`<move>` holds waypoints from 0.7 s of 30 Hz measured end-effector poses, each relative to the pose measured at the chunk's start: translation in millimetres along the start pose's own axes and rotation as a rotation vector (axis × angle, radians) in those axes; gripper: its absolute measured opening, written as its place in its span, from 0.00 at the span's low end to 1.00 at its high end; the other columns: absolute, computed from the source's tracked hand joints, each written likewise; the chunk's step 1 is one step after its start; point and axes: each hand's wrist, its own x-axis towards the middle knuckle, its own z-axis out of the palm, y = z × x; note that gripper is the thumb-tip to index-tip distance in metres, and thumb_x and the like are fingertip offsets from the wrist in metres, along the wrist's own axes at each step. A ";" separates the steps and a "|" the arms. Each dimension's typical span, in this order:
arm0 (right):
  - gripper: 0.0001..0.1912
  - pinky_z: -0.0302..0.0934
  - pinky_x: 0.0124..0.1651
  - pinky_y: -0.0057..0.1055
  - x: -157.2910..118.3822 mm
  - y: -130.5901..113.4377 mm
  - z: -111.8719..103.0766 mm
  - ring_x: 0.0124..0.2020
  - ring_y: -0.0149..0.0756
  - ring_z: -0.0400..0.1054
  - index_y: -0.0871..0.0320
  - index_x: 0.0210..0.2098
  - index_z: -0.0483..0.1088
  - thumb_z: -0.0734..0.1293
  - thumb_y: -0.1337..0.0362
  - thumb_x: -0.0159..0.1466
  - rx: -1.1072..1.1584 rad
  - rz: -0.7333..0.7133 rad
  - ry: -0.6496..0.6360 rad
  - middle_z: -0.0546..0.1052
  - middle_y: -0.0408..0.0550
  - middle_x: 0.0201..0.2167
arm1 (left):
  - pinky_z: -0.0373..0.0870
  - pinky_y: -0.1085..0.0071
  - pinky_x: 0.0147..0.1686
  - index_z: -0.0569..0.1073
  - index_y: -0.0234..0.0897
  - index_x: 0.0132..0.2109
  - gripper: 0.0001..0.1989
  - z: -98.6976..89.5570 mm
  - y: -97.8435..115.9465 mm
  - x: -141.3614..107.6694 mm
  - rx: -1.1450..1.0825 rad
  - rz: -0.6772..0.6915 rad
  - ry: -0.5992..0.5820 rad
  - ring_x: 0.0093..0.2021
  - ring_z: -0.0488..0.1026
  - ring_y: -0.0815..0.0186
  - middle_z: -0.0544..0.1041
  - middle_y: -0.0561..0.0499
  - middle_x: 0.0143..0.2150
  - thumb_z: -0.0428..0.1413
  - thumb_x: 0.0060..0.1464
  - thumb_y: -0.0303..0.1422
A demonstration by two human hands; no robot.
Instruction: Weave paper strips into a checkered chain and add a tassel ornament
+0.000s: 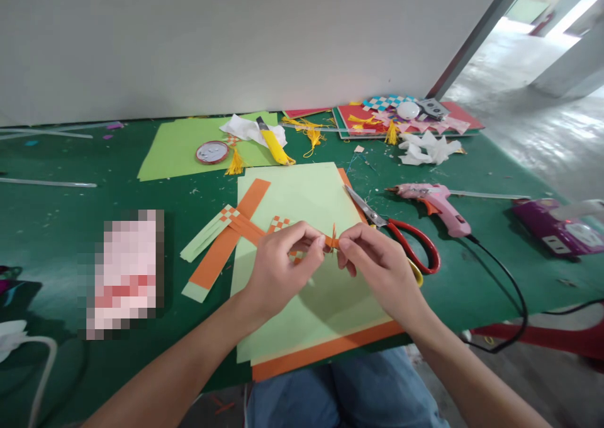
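Observation:
My left hand (278, 267) and my right hand (377, 264) meet above a stack of light green and orange paper sheets (306, 302). Between their fingertips they pinch a small orange paper strip piece (331, 242), folded or woven. A small checkered woven patch (280, 223) lies just behind my left hand. To the left lies a woven cross of orange and green strips (221, 242).
Red-handled scissors (401, 236) lie right of my right hand. A pink glue gun (436, 204) with a black cord sits farther right, beside a purple device (557, 230). A yellow utility knife (275, 143), tape roll (212, 152), tassels and paper scraps crowd the far edge of the green table (56, 226).

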 end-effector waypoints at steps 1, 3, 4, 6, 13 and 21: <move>0.11 0.58 0.25 0.25 0.0 0.2 0.0 0.22 0.27 0.62 0.58 0.27 0.66 0.63 0.60 0.65 0.005 0.002 0.001 0.68 0.41 0.21 | 0.68 0.80 0.26 0.72 0.35 0.30 0.08 0.0 -0.4 -0.1 -0.004 -0.007 -0.002 0.24 0.71 0.73 0.75 0.56 0.25 0.53 0.59 0.28; 0.11 0.58 0.25 0.26 0.3 0.4 0.3 0.22 0.27 0.62 0.58 0.27 0.66 0.63 0.60 0.65 0.017 0.007 0.003 0.69 0.41 0.21 | 0.68 0.80 0.26 0.72 0.35 0.30 0.08 0.0 -0.7 -0.3 -0.008 -0.010 -0.005 0.24 0.72 0.73 0.75 0.56 0.25 0.53 0.59 0.28; 0.11 0.58 0.25 0.26 0.5 0.5 0.4 0.22 0.27 0.62 0.58 0.27 0.66 0.63 0.60 0.65 0.024 0.010 0.003 0.69 0.41 0.21 | 0.68 0.80 0.25 0.72 0.35 0.31 0.08 0.1 -0.5 -0.5 -0.010 -0.005 -0.006 0.24 0.72 0.73 0.75 0.56 0.25 0.53 0.59 0.28; 0.11 0.58 0.25 0.26 1.0 0.9 0.6 0.22 0.27 0.62 0.58 0.27 0.66 0.63 0.60 0.65 0.038 0.014 -0.001 0.69 0.41 0.21 | 0.69 0.81 0.26 0.72 0.35 0.31 0.07 0.5 0.6 -0.7 -0.018 0.023 -0.011 0.25 0.73 0.74 0.75 0.56 0.25 0.53 0.58 0.27; 0.11 0.57 0.25 0.26 1.7 1.9 -0.4 0.22 0.27 0.62 0.58 0.27 0.66 0.63 0.60 0.65 0.094 0.036 -0.022 0.69 0.41 0.21 | 0.73 0.83 0.29 0.73 0.36 0.34 0.05 2.4 3.3 -1.3 -0.027 0.124 -0.046 0.28 0.77 0.73 0.79 0.55 0.30 0.57 0.52 0.22; 0.11 0.57 0.25 0.27 1.7 2.9 -1.9 0.22 0.28 0.62 0.58 0.27 0.66 0.62 0.61 0.66 0.101 0.048 -0.036 0.69 0.41 0.21 | 0.71 0.83 0.29 0.73 0.36 0.34 0.04 1.5 -0.2 -1.6 0.066 0.168 -0.051 0.26 0.75 0.74 0.79 0.56 0.28 0.56 0.56 0.24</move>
